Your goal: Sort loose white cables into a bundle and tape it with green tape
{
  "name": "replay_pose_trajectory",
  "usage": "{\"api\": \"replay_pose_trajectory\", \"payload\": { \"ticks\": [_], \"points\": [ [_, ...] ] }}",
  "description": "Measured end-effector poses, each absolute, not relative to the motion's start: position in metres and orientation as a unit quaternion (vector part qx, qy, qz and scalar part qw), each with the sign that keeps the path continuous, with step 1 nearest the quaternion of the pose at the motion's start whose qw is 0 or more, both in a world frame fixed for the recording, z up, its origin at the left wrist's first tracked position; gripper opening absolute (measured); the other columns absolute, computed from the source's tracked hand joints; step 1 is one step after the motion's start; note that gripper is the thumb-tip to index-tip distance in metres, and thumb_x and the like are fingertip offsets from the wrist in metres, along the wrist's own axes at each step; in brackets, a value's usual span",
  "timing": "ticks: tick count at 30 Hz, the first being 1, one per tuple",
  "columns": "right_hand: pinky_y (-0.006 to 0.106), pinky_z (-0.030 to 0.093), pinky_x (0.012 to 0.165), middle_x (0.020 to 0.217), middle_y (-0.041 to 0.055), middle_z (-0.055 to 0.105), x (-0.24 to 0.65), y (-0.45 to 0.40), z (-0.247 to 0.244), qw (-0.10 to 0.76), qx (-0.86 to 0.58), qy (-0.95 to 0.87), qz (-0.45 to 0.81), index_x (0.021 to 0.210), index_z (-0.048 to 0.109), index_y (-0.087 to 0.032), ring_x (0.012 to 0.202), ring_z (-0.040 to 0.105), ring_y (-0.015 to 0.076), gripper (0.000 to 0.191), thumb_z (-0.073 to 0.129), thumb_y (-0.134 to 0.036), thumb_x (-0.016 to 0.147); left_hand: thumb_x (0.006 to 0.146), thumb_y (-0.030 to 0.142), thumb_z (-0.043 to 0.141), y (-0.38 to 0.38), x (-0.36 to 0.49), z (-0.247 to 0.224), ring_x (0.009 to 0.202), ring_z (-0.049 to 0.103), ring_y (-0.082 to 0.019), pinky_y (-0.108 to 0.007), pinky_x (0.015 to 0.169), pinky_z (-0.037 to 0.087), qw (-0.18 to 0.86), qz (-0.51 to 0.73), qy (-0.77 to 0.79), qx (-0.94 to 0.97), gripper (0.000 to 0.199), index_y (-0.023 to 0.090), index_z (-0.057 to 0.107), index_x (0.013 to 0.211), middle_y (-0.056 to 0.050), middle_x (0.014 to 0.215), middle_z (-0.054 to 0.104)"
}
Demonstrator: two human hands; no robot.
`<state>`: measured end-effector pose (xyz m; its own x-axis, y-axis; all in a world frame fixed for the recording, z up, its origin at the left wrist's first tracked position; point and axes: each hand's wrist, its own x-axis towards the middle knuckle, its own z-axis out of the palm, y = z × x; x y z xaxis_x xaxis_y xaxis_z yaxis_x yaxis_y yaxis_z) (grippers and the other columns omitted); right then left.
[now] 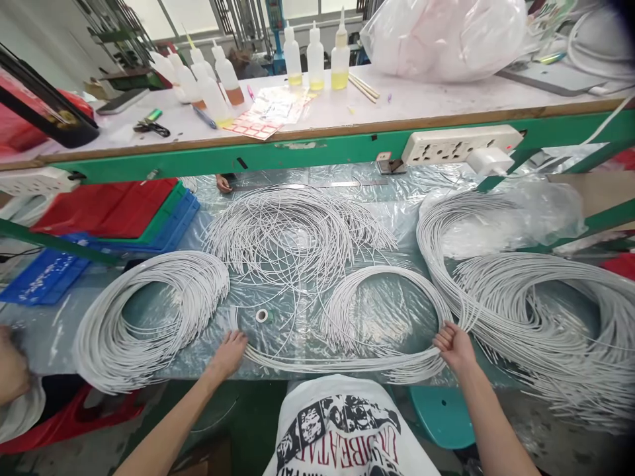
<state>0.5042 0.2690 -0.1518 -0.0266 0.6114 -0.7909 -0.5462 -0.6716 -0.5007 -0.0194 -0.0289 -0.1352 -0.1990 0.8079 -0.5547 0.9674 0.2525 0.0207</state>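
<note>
A bundle of white cables (337, 365) runs along the table's near edge between my two hands. My left hand (231, 352) is closed on its left end, where the tips stick up past the fingers. At the other side, my right hand (454, 344) is closed round the bundle beside a looped coil of white cables (342, 311). A small roll of tape (262, 316) lies right of my left hand. Beyond it spreads a loose tangled heap of white cables (282, 231).
Large cable coils lie at left (99, 330) and right (501, 297). A raised shelf (317, 142) with squeeze bottles and a power strip (461, 144) crosses the far side. Trays (109, 208) stand at left. Another person's hand (224, 184) is beyond the heap; an arm shows at far left.
</note>
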Motion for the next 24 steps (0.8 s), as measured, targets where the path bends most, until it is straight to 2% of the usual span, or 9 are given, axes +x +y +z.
{"api": "replay_pose_trajectory", "payload": {
  "ticks": [2,4,6,9,12,15,17,20,24],
  "points": [
    [0.023,0.016,0.025,0.031,-0.0073,0.021,0.509,0.271,-0.149,0.402,-0.57,-0.033,0.715,0.061,0.006,-0.022,0.024,0.018,0.0073,0.048,0.046,-0.016,0.087,0.079,0.015,0.056,-0.007,0.003,-0.13,0.125,0.049,-0.027,-0.039,0.109,0.031,0.27,-0.089,0.771,0.57,0.036,0.019,0.062,0.113,-0.012,0.125,0.06],
    [0.023,0.016,0.025,0.032,-0.0073,0.021,0.509,0.271,-0.147,0.402,-0.571,-0.038,0.714,0.061,0.007,-0.022,0.024,0.019,0.0074,0.048,0.046,-0.017,0.088,0.086,0.03,0.054,0.027,0.032,-0.132,0.115,0.056,-0.023,-0.033,0.102,0.038,0.346,0.063,0.803,0.481,0.029,0.022,0.061,0.113,-0.009,0.118,0.063],
    [0.023,0.018,0.025,0.032,-0.0076,0.022,0.506,0.271,-0.146,0.403,-0.573,-0.042,0.712,0.06,0.008,-0.022,0.024,0.02,0.0072,0.048,0.047,-0.019,0.087,0.089,0.042,0.047,0.073,0.063,-0.142,0.119,0.054,-0.023,-0.031,0.1,0.04,0.334,0.099,0.837,0.421,0.044,0.019,0.051,0.126,-0.012,0.128,0.058],
    [0.023,0.017,0.025,0.033,-0.0079,0.022,0.502,0.271,-0.144,0.403,-0.575,-0.049,0.71,0.06,0.008,-0.022,0.024,0.02,0.007,0.049,0.051,-0.021,0.085,0.084,0.059,0.049,0.142,0.105,-0.165,0.134,0.036,-0.037,-0.044,0.103,0.035,0.298,0.106,0.897,0.308,0.082,0.003,0.028,0.14,-0.031,0.142,0.037],
    [0.023,0.016,0.025,0.034,-0.008,0.021,0.501,0.271,-0.142,0.404,-0.575,-0.057,0.709,0.06,0.008,-0.022,0.024,0.02,0.0069,0.051,0.054,-0.023,0.083,0.078,0.057,0.059,0.189,0.127,-0.183,0.134,0.032,-0.043,-0.05,0.103,0.033,0.286,0.12,0.921,0.235,0.093,0.001,0.021,0.142,-0.036,0.141,0.032],
    [0.023,0.017,0.024,0.035,-0.008,0.02,0.505,0.269,-0.141,0.402,-0.573,-0.073,0.711,0.06,0.007,-0.022,0.024,0.02,0.0067,0.054,0.056,-0.027,0.082,0.079,0.035,0.064,0.204,0.119,-0.188,0.13,0.041,-0.039,-0.046,0.1,0.036,0.297,0.166,0.92,0.196,0.078,0.005,0.027,0.141,-0.03,0.136,0.044],
    [0.023,0.02,0.024,0.036,-0.0079,0.02,0.509,0.266,-0.143,0.402,-0.57,-0.081,0.712,0.06,0.007,-0.022,0.025,0.021,0.0068,0.055,0.058,-0.028,0.081,0.08,0.024,0.063,0.203,0.096,-0.186,0.119,0.053,-0.033,-0.042,0.095,0.041,0.324,0.203,0.908,0.17,0.057,0.01,0.043,0.132,-0.022,0.121,0.058],
    [0.023,0.021,0.024,0.036,-0.0082,0.019,0.514,0.263,-0.148,0.413,-0.575,-0.07,0.703,0.06,0.008,-0.022,0.025,0.021,0.0067,0.056,0.06,-0.027,0.078,0.084,0.026,0.064,0.202,0.052,-0.178,0.097,0.063,-0.023,-0.039,0.086,0.049,0.361,0.263,0.886,0.123,0.027,0.012,0.06,0.107,-0.01,0.099,0.066],
    [0.021,0.02,0.023,0.036,-0.009,0.019,0.514,0.261,-0.151,0.421,-0.591,-0.061,0.685,0.059,0.01,-0.022,0.025,0.02,0.0058,0.053,0.06,-0.026,0.077,0.091,0.034,0.056,0.226,-0.003,-0.157,0.076,0.061,-0.013,-0.03,0.068,0.054,0.374,0.372,0.849,0.041,0.025,0.012,0.06,0.102,-0.004,0.092,0.063]
  ]
}}
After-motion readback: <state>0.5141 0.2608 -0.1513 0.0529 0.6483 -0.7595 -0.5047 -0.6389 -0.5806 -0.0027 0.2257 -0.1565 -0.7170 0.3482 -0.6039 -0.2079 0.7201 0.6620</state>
